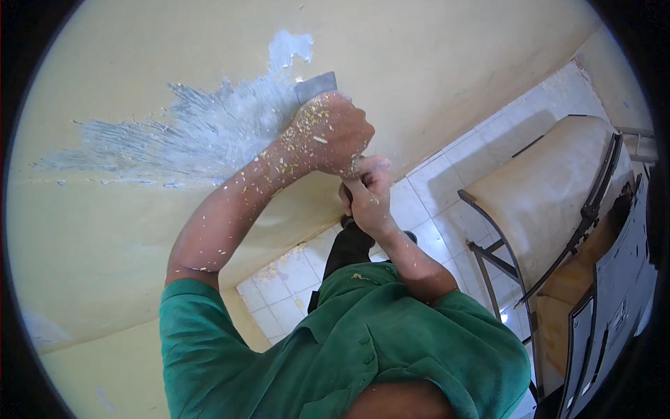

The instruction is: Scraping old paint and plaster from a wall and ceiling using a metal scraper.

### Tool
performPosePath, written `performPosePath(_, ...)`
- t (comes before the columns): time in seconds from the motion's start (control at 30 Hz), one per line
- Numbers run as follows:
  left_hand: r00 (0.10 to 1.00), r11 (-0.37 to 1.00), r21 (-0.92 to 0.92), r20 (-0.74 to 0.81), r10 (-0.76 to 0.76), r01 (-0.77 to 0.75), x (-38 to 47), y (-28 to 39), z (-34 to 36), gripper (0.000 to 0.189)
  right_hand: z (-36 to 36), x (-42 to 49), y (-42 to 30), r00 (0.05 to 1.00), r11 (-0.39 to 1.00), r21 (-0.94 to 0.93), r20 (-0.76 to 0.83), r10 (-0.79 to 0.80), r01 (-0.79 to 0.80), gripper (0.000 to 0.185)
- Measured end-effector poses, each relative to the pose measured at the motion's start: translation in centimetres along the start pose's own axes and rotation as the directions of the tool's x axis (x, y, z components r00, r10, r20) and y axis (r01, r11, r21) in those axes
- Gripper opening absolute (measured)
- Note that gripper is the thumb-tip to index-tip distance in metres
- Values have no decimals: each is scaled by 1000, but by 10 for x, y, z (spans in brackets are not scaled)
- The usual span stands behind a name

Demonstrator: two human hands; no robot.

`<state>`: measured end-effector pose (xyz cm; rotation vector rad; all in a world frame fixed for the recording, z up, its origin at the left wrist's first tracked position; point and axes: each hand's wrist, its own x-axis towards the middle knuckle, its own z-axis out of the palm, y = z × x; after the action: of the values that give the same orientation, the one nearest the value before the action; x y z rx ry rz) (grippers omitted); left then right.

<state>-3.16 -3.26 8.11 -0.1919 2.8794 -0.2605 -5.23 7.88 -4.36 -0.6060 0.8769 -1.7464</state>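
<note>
My left hand (pixel 335 131) is closed around a scraper, its back and forearm dusted with yellowish paint flakes. The flat metal blade (pixel 317 87) of the scraper lies against the painted wall (pixel 419 57), at the right edge of a scraped grey-white patch (pixel 209 131). Just below, my right hand (pixel 370 196) is curled at the lower end of the same tool, touching the left hand. Most of the handle is hidden by my fingers. Scratch lines fan across the bared patch, and small paint chips cling along its border.
White floor tiles (pixel 429 194) run along the wall's foot, with flakes (pixel 282 262) scattered there. To my right stands a beige-topped piece of furniture (pixel 544 183) with a dark metal frame. A grey panel (pixel 612 319) leans beside it. My dark shoes (pixel 411 236) show below.
</note>
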Motion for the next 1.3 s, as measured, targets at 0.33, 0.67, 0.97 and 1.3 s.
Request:
performPosePath(0.33,982,1000,-26,-187,-1,-4,-4,-2,-5,62,1,0,-8,999,998,35,6,-51,50,21)
performPosePath(0.67,996,999,-34,-92,16,-19,-9,-6,15,65,6,-1,1,991,990,-52,-26,-131,129,19)
performPosePath(0.97,977,1000,2,-211,29,-30,-4,0,-8,60,7,-5,-7,995,994,-51,-23,-94,92,25)
performPosePath(1.3,999,1000,-22,-51,1,-3,0,-2,-4,63,3,-2,-10,999,999,-42,-48,18,-20,23)
